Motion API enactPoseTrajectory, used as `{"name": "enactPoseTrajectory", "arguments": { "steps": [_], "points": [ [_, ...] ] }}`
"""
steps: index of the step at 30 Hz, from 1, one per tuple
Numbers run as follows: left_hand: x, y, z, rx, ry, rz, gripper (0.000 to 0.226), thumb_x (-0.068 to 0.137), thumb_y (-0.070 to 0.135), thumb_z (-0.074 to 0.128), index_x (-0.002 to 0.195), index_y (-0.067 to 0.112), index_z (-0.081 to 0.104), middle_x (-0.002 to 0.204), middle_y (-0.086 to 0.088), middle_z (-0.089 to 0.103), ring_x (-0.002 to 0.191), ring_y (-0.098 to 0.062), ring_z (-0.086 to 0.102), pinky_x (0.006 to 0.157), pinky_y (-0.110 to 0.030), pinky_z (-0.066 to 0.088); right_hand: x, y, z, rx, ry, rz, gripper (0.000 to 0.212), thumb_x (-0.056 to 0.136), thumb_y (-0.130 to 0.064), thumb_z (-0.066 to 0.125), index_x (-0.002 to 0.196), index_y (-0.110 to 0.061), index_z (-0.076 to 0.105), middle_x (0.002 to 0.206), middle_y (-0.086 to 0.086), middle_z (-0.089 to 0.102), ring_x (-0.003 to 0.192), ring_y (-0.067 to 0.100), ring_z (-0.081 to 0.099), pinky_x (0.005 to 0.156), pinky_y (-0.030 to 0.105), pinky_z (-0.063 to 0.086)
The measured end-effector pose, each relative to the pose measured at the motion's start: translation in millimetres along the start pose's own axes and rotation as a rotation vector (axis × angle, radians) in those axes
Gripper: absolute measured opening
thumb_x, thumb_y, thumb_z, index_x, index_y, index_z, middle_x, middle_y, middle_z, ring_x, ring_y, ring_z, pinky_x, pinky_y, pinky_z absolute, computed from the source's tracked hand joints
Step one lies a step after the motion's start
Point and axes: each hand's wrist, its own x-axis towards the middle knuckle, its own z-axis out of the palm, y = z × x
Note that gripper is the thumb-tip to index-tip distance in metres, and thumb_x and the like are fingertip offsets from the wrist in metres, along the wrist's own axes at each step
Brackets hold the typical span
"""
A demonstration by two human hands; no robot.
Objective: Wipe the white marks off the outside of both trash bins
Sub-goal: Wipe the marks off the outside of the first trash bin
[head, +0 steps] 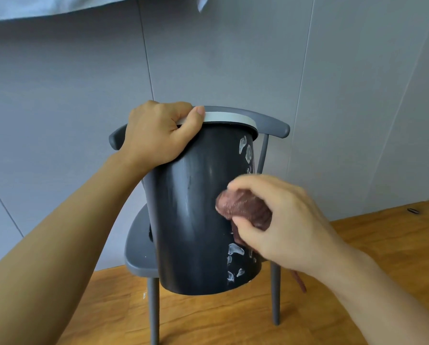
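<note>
1 bin [198,207], 1 chair [270,122], 1 cloth [243,207], 2 hands: left [158,135], right [278,220]. White marks [235,250]: two clusters, exact count unclear.

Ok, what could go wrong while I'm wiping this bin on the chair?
The black bin sits tilted on the grey chair, held only by the left hand at its rim, so a hard push could tip it off. The right hand with its brown cloth could also miss the white marks near the base.

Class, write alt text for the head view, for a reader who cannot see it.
A right hand rubs a brown cloth on a black trash bin with white marks, while the left hand grips its rim above a grey chair.
</note>
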Motion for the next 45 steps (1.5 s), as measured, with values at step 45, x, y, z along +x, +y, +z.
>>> {"name": "enactPoseTrajectory", "arguments": {
  "steps": [45],
  "points": [
    [3.0,12.6,-1.0,-0.025,-0.054,0.004,0.05,0.1,0.045,0.041,0.065,0.014,0.025,0.057,-0.007,0.023,0.059,-0.029,0.026,0.055,-0.036,0.022,-60.9,-4.0,21.5,0.028,-0.203,-0.047,0.019,0.088,-0.042,0.067,0.107,-0.04,0.067,0.094,-0.017,0.054,0.079,0.009,0.061,0.066,0.03,0.053]
  ]
}}
